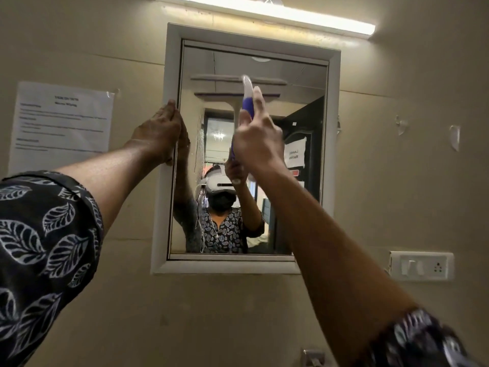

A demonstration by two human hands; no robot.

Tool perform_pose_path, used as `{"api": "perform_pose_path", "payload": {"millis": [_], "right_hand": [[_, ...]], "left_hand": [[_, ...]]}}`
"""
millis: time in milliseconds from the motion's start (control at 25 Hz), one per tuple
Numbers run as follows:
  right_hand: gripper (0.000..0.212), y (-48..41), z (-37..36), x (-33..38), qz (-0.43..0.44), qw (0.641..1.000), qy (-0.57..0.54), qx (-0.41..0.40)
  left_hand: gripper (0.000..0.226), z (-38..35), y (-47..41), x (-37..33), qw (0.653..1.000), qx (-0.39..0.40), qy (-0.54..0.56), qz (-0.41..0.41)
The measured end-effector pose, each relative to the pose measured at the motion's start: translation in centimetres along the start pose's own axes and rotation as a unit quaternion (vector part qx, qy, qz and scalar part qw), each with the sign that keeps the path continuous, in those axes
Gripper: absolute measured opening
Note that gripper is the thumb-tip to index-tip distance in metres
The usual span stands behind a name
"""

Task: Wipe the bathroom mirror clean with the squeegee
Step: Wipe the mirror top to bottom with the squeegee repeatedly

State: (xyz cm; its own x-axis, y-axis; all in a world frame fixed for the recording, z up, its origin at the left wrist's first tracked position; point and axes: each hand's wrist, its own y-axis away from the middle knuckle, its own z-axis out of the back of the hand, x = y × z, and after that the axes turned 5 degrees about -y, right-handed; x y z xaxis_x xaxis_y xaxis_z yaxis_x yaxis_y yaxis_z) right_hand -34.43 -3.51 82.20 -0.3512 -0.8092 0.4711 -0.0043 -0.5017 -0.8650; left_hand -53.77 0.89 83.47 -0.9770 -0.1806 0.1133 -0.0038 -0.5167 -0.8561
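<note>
Landmark = mirror (299, 83), white frame (334, 128), wall-mounted.

Right hand (258, 144): in front of the mirror's centre, upper half. It grips the squeegee (248, 102) by its purple-and-white handle. Fingers are curled round the lower handle, and one finger is stretched up along it. Motion blur here, so I can't tell the exact finger placement.

Squeegee: the handle runs up out of the top of the right fist, tilted slightly left, with its white end above the fingertips. The blade bar (225, 95) is horizontal across the mirror's upper third, above the hand. It spans most of the glass width and looks to be on the glass. A second bar sits just above it. One of the two is a reflection, and I can't tell which.

Left hand (161, 133): on the mirror's left frame edge, about mid-height. It lies flat with the fingers straight and pointing up, pressed to the frame and holding nothing. The fingertips reach just above the level of the blade bar. It is well apart from the squeegee.

Both forearms are raised, in leaf-print sleeves (39, 234).

Glass: streaks and droplets down the left strip, beside the left hand.

Around the mirror:
- Tube light (264, 11) is above the top edge and lit.
- Paper notice (60, 123) is taped to the wall left of it.
- Clear hooks (454, 136) are on the wall to the right.
- Switch plate (420, 266) is right of the bottom corner.
</note>
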Motion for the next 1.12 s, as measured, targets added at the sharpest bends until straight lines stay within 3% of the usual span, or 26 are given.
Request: {"api": "perform_pose_path", "payload": {"millis": [440, 800, 1000, 1120], "right_hand": [[0.064, -6.2, -3.9, 1.3, 0.055, 0.997, -0.032, -0.034], [0.071, -5.7, -3.6, 1.7, 0.017, 0.999, 0.026, 0.006], [0.047, -1.4, -4.7, 0.1, -0.025, 1.0, -0.019, 0.002], [0.065, 1.5, -5.9, -1.1, -0.019, 1.0, 0.005, 0.014]], "left_hand": [[0.096, -0.5, -0.5, 0.5, 1.0, -0.002, -0.018, -0.005], [0.11, -1.2, -1.0, 1.3, 1.0, 0.001, -0.006, -0.017], [0.122, -1.1, -1.2, 2.2, 0.997, 0.032, 0.062, -0.022], [0.122, -1.1, -1.2, 2.5, 0.996, 0.034, 0.077, -0.032]]}}
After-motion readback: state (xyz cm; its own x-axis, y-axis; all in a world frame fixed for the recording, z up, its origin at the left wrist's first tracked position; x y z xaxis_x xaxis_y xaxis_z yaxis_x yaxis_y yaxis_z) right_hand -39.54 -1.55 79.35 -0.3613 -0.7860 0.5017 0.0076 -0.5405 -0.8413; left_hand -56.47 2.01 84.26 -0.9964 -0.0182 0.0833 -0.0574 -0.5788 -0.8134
